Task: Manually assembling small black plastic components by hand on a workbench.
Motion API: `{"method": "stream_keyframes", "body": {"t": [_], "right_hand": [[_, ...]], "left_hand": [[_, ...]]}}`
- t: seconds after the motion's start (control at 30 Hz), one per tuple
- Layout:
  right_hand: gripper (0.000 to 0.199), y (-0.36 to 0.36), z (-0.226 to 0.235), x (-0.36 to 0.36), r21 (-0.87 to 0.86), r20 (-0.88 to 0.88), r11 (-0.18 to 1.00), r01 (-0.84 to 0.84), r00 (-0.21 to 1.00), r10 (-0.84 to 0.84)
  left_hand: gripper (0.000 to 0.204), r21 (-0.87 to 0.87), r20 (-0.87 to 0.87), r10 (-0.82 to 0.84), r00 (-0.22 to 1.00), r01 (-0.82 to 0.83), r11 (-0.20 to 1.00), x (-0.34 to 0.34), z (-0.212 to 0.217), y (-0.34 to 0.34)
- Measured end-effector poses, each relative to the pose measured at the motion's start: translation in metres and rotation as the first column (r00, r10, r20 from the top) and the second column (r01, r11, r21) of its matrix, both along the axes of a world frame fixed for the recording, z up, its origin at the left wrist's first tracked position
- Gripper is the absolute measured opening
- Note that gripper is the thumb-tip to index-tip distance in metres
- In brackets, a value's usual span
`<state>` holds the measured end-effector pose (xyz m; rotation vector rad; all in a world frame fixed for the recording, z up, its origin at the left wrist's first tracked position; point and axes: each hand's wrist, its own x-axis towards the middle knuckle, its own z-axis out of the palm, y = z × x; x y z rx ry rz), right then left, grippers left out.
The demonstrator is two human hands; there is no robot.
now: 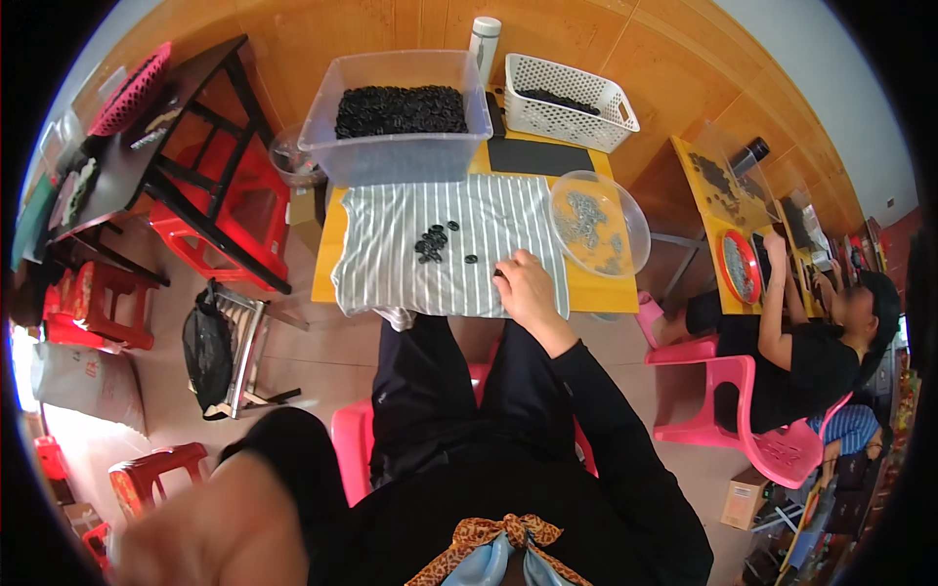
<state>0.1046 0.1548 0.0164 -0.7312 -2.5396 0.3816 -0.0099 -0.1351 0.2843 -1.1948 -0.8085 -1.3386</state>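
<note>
My right hand (529, 289) rests over the right part of a grey-and-white striped cloth (376, 220), its fingers curled together. A bit of a small black piece (499, 273) shows at its fingertips. To its left lies one loose black oval piece (472, 259), and farther left a small heap of similar glossy pieces (430, 244). A clear round tub (640, 244) with small silvery parts (583, 220) stands just right of the cloth. My left hand (210, 527) is raised at the lower left, away from the table and close to the camera; its fingers are smeared and cut off.
Behind the cloth stand a large clear bin (391, 161) of black pieces and a white perforated basket (562, 122). A white bottle (484, 44) is by the wall. Stools (225, 234) and a dark table (127, 186) are left. Another person (816, 356) works at right on a pink chair (743, 391).
</note>
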Motion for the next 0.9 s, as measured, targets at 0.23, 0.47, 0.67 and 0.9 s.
{"method": "stream_keyframes", "body": {"t": [0.23, 0.47, 0.67, 0.9], "right_hand": [[0.012, -0.008, -0.001, -0.003, -0.07, -0.027, 0.997, 0.018, 0.999, -0.02], [0.012, 0.002, -0.003, -0.008, -0.096, -0.07, 0.993, -0.07, 0.995, 0.064], [0.012, 0.003, -0.003, -0.002, -0.399, -0.086, 0.906, -0.141, 0.99, 0.116], [0.016, -0.032, 0.03, 0.009, -0.803, -0.369, 0.479, -0.355, 0.927, 0.068]], "left_hand": [[0.016, -0.203, 0.961, -0.024, 0.274, 0.764, 0.612, -0.01, -0.182, 0.112], [0.014, -0.144, 0.985, 0.153, 0.084, 0.887, 0.438, 0.006, -0.301, 0.141], [0.016, 0.007, 0.974, 0.208, -0.092, 0.927, 0.375, 0.011, -0.289, 0.138], [0.018, 0.258, 0.956, 0.084, -0.28, 0.943, 0.208, 0.014, -0.265, 0.132]]}}
